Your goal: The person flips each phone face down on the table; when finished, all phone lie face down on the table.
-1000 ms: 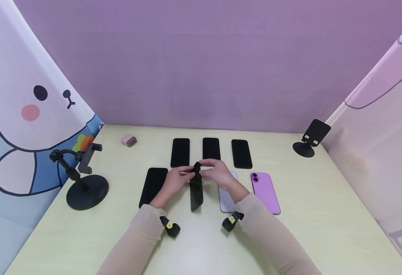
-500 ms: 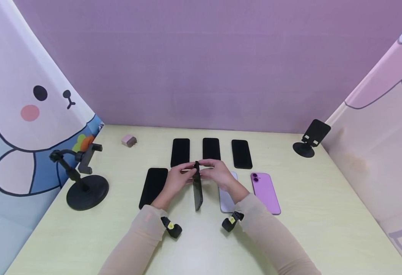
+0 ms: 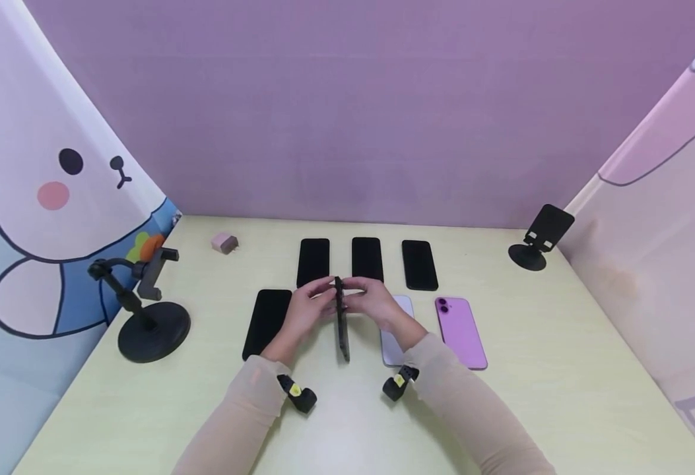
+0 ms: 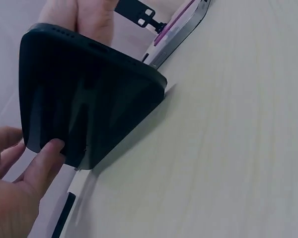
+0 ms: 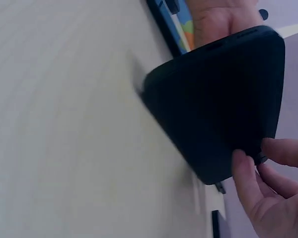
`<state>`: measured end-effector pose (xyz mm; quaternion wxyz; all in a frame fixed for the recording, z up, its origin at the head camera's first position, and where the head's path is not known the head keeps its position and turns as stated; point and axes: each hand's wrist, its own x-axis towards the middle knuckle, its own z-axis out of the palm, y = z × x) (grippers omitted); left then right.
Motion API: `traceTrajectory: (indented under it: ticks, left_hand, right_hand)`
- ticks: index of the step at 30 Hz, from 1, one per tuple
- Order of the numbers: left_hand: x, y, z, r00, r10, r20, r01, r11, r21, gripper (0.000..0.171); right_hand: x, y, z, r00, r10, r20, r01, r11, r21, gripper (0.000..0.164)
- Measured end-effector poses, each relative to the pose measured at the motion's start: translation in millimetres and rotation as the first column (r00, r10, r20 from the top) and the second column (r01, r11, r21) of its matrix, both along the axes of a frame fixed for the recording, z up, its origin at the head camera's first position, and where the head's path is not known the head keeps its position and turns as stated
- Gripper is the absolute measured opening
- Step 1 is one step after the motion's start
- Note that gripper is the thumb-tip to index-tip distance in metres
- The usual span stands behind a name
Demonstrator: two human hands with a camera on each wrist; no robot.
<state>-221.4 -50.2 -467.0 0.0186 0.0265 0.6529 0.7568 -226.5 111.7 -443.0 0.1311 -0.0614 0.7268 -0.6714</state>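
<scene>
A black smartphone stands on its long edge close over the table, its thin side toward the head camera. My left hand pinches its far end, thumb on the glossy dark face that the left wrist view shows. From the other side my right hand grips the same end, with thumb and fingertips at the corner of the matte dark face. Beside my left hand lies a black phone. A pale lavender phone is partly hidden beneath my right wrist.
Three black phones, one of them this middle phone, lie in a back row. A pink phone lies face down at right. Black phone stands flank the table: a left stand and a right stand. A pink charger plug sits back left.
Between my hands the phone has turned from showing its slanted dark face to almost edge-on. Its near end has shifted slightly right, while the other phones stay put.
</scene>
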Motion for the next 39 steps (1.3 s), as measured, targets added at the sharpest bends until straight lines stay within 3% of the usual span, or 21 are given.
traceTrajectory:
  ticks: [7,12,16,21,24,26,32,39]
  left_hand:
    - [-2.9,-4.7,0.9,1.000,0.018,-0.004,-0.018,0.992,-0.123,0.035]
    - [-2.8,-11.1,3.6,0.999,0.024,-0.039,-0.035,0.948,-0.317,0.036]
    - [-1.9,-15.9,4.4,0.998,0.015,-0.057,-0.040,0.880,-0.474,0.036]
    - [-2.7,-20.7,4.5,0.997,-0.010,-0.075,-0.041,0.764,-0.644,0.038]
    - [-3.4,-21.8,4.3,0.997,-0.025,-0.077,-0.038,0.697,-0.716,0.038]
    - [-3.9,-21.9,4.0,0.997,-0.029,-0.071,-0.033,0.672,-0.740,0.038]
    - [-4.3,-21.1,1.9,0.998,-0.032,-0.045,-0.015,0.631,-0.776,0.039]
    - [-3.1,-18.1,4.7,0.999,-0.036,0.001,0.022,0.617,-0.787,0.044]
  right_hand:
    - [4.8,-0.8,-3.0,1.000,0.010,-0.007,-0.010,0.996,0.088,0.037]
    - [3.6,-0.9,-6.4,0.998,0.024,-0.052,-0.013,0.979,0.203,0.038]
    - [2.4,-3.8,-7.9,0.994,0.026,-0.105,0.011,0.939,0.343,0.039]
    - [-0.1,-9.0,-7.2,0.992,0.030,-0.125,0.038,0.864,0.503,0.039]
    - [-1.0,-11.4,-6.6,0.992,0.029,-0.125,0.046,0.828,0.559,0.040]
    - [-1.2,-12.8,-6.6,0.992,0.024,-0.122,0.052,0.809,0.586,0.040]
    - [-2.6,-14.8,-8.2,0.994,0.016,-0.106,0.052,0.792,0.608,0.040]
    - [-4.2,-16.3,-7.9,0.995,0.013,-0.098,0.053,0.766,0.640,0.041]
